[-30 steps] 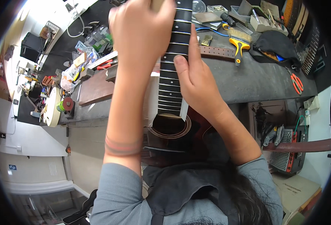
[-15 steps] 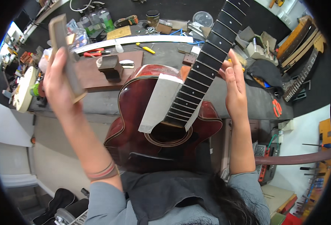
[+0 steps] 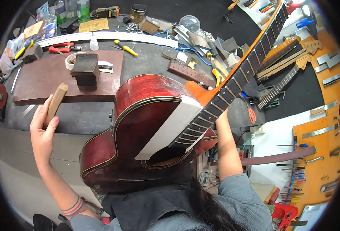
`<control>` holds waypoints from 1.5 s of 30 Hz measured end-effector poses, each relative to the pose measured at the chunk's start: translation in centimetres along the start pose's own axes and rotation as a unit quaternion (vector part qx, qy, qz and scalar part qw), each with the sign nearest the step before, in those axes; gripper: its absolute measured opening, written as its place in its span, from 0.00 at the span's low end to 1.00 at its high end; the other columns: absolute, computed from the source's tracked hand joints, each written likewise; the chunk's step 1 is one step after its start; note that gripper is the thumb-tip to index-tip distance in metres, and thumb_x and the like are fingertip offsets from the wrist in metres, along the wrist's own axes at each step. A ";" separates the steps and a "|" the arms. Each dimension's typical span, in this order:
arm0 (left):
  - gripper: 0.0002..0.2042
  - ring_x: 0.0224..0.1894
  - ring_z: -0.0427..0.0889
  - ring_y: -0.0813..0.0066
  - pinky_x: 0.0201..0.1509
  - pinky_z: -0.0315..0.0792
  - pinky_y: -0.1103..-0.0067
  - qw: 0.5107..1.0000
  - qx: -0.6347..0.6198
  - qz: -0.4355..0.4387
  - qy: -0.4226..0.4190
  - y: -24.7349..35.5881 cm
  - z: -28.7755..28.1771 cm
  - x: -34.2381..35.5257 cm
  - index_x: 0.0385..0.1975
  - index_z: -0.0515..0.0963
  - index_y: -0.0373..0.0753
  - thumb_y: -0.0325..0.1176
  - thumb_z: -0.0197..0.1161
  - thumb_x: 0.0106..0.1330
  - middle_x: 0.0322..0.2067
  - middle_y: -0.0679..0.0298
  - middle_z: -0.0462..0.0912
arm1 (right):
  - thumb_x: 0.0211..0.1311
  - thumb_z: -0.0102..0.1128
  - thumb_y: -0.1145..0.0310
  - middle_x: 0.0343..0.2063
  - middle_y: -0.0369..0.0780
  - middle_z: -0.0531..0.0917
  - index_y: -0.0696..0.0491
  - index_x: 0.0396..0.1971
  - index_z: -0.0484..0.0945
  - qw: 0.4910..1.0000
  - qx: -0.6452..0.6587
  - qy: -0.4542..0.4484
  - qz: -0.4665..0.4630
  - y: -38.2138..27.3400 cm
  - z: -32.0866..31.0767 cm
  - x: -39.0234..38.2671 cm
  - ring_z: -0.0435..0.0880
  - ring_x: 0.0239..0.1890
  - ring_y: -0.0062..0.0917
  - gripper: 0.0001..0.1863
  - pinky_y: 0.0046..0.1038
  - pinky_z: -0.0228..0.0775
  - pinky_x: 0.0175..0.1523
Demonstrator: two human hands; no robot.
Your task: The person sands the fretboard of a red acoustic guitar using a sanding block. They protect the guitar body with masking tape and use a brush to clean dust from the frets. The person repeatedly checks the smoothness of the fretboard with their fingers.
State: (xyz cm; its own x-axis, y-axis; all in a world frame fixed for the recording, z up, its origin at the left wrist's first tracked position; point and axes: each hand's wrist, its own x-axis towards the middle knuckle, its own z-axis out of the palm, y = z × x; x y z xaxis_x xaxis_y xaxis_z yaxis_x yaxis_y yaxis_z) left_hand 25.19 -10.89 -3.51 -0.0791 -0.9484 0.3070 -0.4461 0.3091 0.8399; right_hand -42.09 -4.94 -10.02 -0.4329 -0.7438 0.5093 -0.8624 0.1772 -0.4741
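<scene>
A red acoustic guitar (image 3: pixel 139 115) lies tilted against my body, its fretted neck (image 3: pixel 231 90) rising to the upper right. White masking (image 3: pixel 170 129) covers the top beside the fretboard, reaching to the sound hole. Off to the left, my left hand (image 3: pixel 43 133) is closed around a flat wooden stick-like block (image 3: pixel 56 101), held upright and apart from the guitar. My right hand (image 3: pixel 222 115) is behind the neck near its heel, gripping it from underneath; most of its fingers are hidden, with only a fingertip showing by the heel.
A workbench beyond carries a brown board (image 3: pixel 35 77) with a dark curved block (image 3: pixel 84 71), a long white straightedge (image 3: pixel 112 37), yellow-handled cutter (image 3: pixel 127 48) and red pliers (image 3: pixel 62 48). Loose guitar necks (image 3: pixel 281 84) lie at right, near a wall rack (image 3: pixel 312 134) of tools.
The guitar has tipped, its neck leaning farther right. My right hand has gone from open beside the neck to behind it. My left hand has lowered and moved left with the wooden block.
</scene>
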 end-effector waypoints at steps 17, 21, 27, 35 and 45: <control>0.30 0.53 0.78 0.61 0.76 0.58 0.65 0.954 0.266 0.106 -0.090 -0.6 -0.6 1.5 0.64 0.85 0.38 0.21 0.74 0.56 0.47 0.61 0.81 | 0.75 0.64 0.63 0.43 0.45 0.91 0.58 0.48 0.88 0.996 0.024 0.080 -0.019 -4.0 0.3 -0.5 0.89 0.49 0.38 0.14 0.41 0.79 0.59; 0.31 0.56 0.77 0.61 0.77 0.57 0.66 0.957 0.261 0.085 -0.093 -0.9 -0.5 1.0 0.66 0.84 0.39 0.22 0.73 0.58 0.51 0.62 0.80 | 0.76 0.64 0.66 0.47 0.44 0.91 0.59 0.50 0.86 0.991 0.099 0.086 0.008 -3.6 -0.1 -0.5 0.88 0.52 0.30 0.13 0.36 0.79 0.59; 0.29 0.64 0.77 0.59 0.81 0.55 0.64 0.958 0.256 0.069 -0.106 -0.5 -0.4 0.1 0.68 0.83 0.41 0.27 0.71 0.62 0.56 0.59 0.81 | 0.78 0.67 0.69 0.54 0.41 0.88 0.58 0.58 0.83 0.957 0.244 0.140 0.076 -3.5 -2.3 -0.4 0.84 0.57 0.27 0.15 0.31 0.72 0.68; 0.27 0.70 0.75 0.56 0.80 0.62 0.62 0.948 0.307 0.089 -0.007 2.1 -0.8 -2.4 0.69 0.83 0.40 0.28 0.72 0.69 0.61 0.59 0.82 | 0.83 0.61 0.72 0.52 0.35 0.80 0.55 0.59 0.77 0.943 0.245 0.224 0.029 -6.2 -10.6 -3.5 0.77 0.50 0.18 0.12 0.24 0.71 0.57; 0.33 0.51 0.89 0.53 0.53 0.86 0.64 0.927 -0.086 0.360 -0.057 25.7 12.8 -8.5 0.68 0.84 0.43 0.30 0.82 0.58 0.53 0.56 0.88 | 0.60 0.71 0.74 0.39 0.40 0.84 0.58 0.52 0.83 0.951 0.141 0.156 -0.225 -22.5 -25.5 -9.9 0.83 0.35 0.23 0.19 0.26 0.76 0.42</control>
State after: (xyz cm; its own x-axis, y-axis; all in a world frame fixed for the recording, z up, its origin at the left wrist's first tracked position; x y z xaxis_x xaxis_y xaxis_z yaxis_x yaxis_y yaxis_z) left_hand 3.02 4.22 9.74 -0.3994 -0.4902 0.7748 -0.0932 0.8624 0.4976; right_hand -25.08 14.86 13.99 -0.1306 -0.4677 0.8742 -0.8933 -0.3269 -0.3084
